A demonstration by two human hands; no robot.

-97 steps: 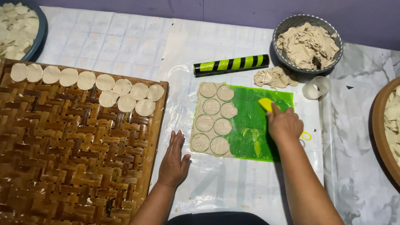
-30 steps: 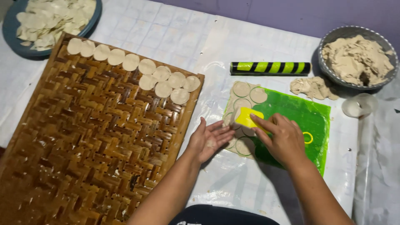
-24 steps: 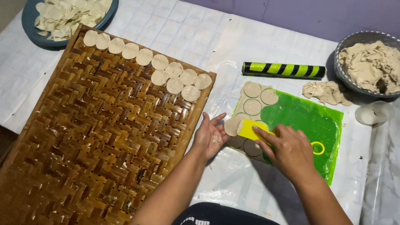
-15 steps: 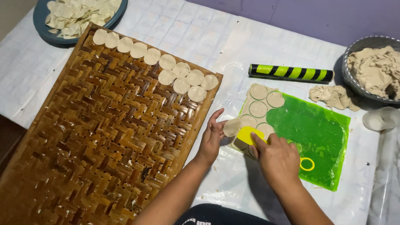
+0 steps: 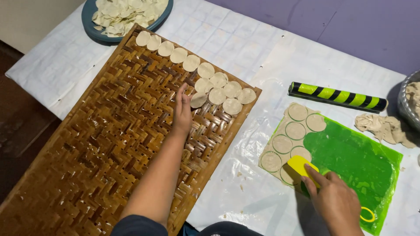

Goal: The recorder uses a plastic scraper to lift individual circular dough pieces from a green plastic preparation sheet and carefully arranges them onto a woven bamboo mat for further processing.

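Observation:
My left hand (image 5: 181,111) reaches over the woven bamboo tray (image 5: 87,144), its fingertips on a round dough disc (image 5: 199,99) lying beside the row of dough discs (image 5: 205,76) along the tray's far edge. My right hand (image 5: 334,203) holds a yellow scraper (image 5: 299,168), pressed under a cut disc on the green mat (image 5: 354,161). Several cut dough circles (image 5: 295,131) lie on the mat's left part.
A blue plate of dough discs (image 5: 124,15) sits at the far left. A green-and-black striped rolling pin (image 5: 337,96) lies behind the mat, dough scraps (image 5: 383,126) beside it. A grey bowl (image 5: 407,105) shows at the right edge. A yellow ring cutter (image 5: 367,214) rests on the mat.
My left hand has moved from the mat's edge to the tray, carrying a dough disc there. My right hand keeps the scraper on the mat and has slid slightly toward me.

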